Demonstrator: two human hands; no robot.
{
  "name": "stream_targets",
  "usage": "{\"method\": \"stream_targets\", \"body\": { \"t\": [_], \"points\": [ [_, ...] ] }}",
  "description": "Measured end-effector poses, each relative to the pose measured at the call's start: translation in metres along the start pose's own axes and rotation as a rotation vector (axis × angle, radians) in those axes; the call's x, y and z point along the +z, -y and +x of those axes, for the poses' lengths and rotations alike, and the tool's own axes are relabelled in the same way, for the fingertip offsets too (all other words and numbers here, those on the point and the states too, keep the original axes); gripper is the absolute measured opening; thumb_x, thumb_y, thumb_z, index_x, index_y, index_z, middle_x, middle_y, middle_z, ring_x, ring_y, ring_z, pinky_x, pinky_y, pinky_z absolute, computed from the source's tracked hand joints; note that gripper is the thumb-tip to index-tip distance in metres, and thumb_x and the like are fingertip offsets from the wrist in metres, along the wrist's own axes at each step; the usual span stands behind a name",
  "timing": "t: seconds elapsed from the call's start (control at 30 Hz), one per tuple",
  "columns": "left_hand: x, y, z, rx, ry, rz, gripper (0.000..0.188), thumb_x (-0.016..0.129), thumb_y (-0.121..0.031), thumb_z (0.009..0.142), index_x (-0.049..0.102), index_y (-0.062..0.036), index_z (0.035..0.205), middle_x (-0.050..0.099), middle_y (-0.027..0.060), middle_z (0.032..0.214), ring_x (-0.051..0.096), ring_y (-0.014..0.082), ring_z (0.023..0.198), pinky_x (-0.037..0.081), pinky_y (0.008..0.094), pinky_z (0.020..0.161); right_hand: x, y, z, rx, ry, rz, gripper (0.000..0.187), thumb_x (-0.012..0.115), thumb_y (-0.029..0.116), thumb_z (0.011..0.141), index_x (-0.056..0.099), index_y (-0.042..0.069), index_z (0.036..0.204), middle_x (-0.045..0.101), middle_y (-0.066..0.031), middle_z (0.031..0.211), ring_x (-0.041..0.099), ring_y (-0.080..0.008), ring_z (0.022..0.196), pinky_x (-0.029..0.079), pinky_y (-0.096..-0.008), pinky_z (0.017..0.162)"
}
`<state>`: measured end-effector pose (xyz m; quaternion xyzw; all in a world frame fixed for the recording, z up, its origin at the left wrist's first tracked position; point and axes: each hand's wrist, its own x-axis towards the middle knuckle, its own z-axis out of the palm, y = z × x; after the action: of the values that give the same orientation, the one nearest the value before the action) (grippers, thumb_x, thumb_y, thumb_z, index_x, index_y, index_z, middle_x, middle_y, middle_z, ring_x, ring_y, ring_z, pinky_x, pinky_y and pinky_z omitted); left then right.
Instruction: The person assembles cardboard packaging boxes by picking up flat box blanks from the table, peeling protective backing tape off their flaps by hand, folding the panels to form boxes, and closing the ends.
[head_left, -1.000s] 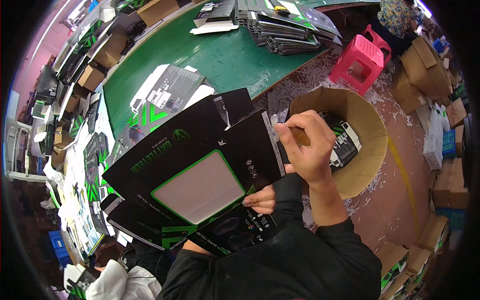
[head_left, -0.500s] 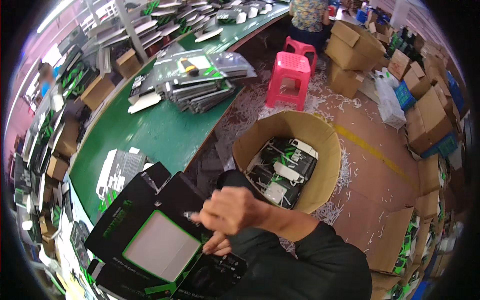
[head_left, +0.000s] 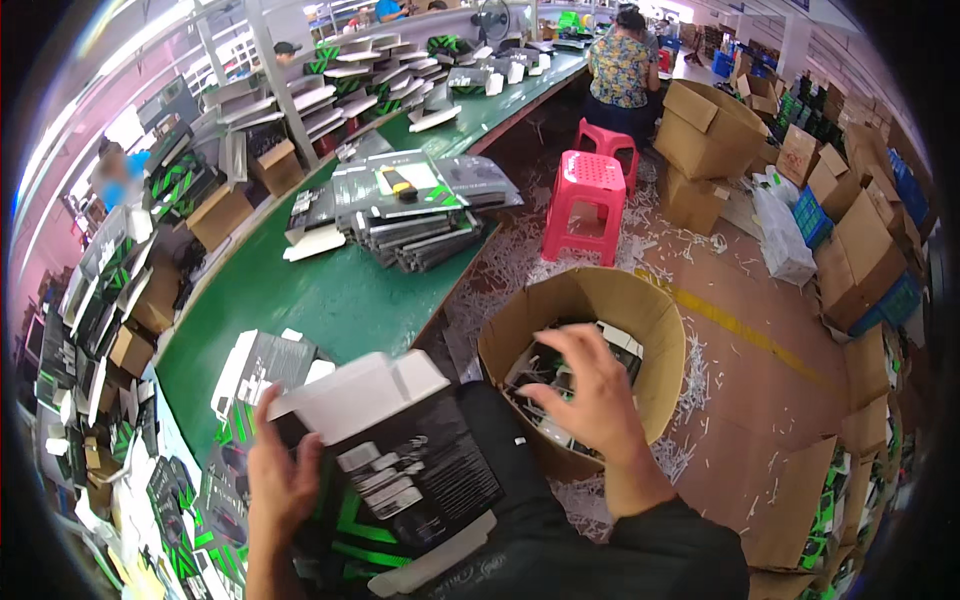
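Observation:
A flat black and green printed cardboard box [head_left: 420, 470] with pale flaps at its top and bottom edges lies tilted across my lap. My left hand [head_left: 283, 470] is at its left edge, thumb over the printed face and fingers along the outer side; its lower fingers are hidden. To the right, my right hand [head_left: 592, 392] is held up with thumb and fingers apart and nothing between them. Beneath and beyond it stands an open brown carton [head_left: 655, 330] holding several black, green and white boxes, partly hidden by the hand.
A green table [head_left: 270, 300] bears a stack of flattened boxes [head_left: 420, 225] with a yellow and black tool [head_left: 400, 186] on top. Pink stools [head_left: 585, 205] stand beyond the carton. A person [head_left: 622, 70] sits farther back. Paper scraps litter the floor; cartons [head_left: 860, 235] line the right side.
The box on my lap now shows another face, with pale flaps up. My right hand has moved right, away from it and over the carton. My left hand now shows at the box's left edge.

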<state>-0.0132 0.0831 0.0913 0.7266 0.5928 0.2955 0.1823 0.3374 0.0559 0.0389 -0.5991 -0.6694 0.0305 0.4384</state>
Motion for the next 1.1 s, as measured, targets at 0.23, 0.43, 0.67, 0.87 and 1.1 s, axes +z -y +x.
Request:
{"method": "stream_targets", "body": {
  "t": [0.23, 0.43, 0.67, 0.87, 1.1],
  "points": [
    [0.019, -0.011, -0.001, 0.349, 0.133, 0.083, 0.087, 0.079, -0.041, 0.084, 0.036, 0.0009, 0.146, 0.064, 0.0201, 0.074, 0.063, 0.0391, 0.061, 0.049, 0.0431, 0.056, 0.077, 0.049, 0.0, -0.455, 0.562, 0.141, 0.044, 0.074, 0.047, 0.084, 0.065, 0.007, 0.099, 0.061, -0.0103, 0.085, 0.066, -0.0317, 0.08, 0.053, -0.0431, 0.068],
    [-0.01, -0.017, -0.056, 0.174, -0.606, 0.277, 0.115, 0.059, -0.082, 0.078, 0.035, 0.0076, 0.146, 0.043, 0.0257, 0.134, 0.041, 0.0387, 0.126, 0.032, 0.0531, 0.108, 0.065, 0.057, 0.004, -0.445, 0.268, 0.167, 0.038, 0.081, 0.041, 0.08, 0.064, 0.007, 0.078, 0.059, -0.0064, 0.071, 0.059, -0.0263, 0.064, 0.046, -0.0379, 0.053],
    [0.058, 0.005, -0.118, -0.26, 0.355, -0.835, 0.088, 0.092, -0.023, 0.064, 0.05, 0.0083, 0.134, 0.059, 0.0231, 0.129, 0.06, 0.0287, 0.118, 0.048, 0.0406, 0.1, 0.076, 0.112, 0.006, -0.786, 0.354, 0.673, 0.024, 0.079, 0.019, 0.074, 0.064, 0.006, 0.088, 0.058, -0.0045, 0.081, 0.055, -0.0241, 0.061, 0.044, -0.035, 0.051],
    [0.063, 0.014, -0.112, -0.318, -0.199, -1.098, 0.06, 0.08, 0.003, 0.075, 0.053, 0.005, 0.129, 0.069, 0.0112, 0.109, 0.069, 0.0201, 0.094, 0.055, 0.0332, 0.087, 0.081, 0.062, -0.003, -0.15, 0.024, 0.461, 0.046, 0.08, 0.033, 0.086, 0.062, 0.002, 0.116, 0.061, -0.0072, 0.105, 0.058, -0.0134, 0.076, 0.048, -0.0282, 0.066],
    [0.079, 0.039, -0.115, -0.356, -0.077, -1.16, 0.062, 0.075, 0.01, 0.075, 0.048, 0.0046, 0.131, 0.068, 0.0127, 0.107, 0.07, 0.0188, 0.09, 0.057, 0.0292, 0.079, 0.104, 0.028, -0.045, 0.205, 0.84, 1.337, 0.058, 0.074, 0.049, 0.091, 0.058, 0.001, 0.119, 0.06, 0.0009, 0.104, 0.052, -0.0074, 0.096, 0.044, -0.0241, 0.087]
  ]
}}
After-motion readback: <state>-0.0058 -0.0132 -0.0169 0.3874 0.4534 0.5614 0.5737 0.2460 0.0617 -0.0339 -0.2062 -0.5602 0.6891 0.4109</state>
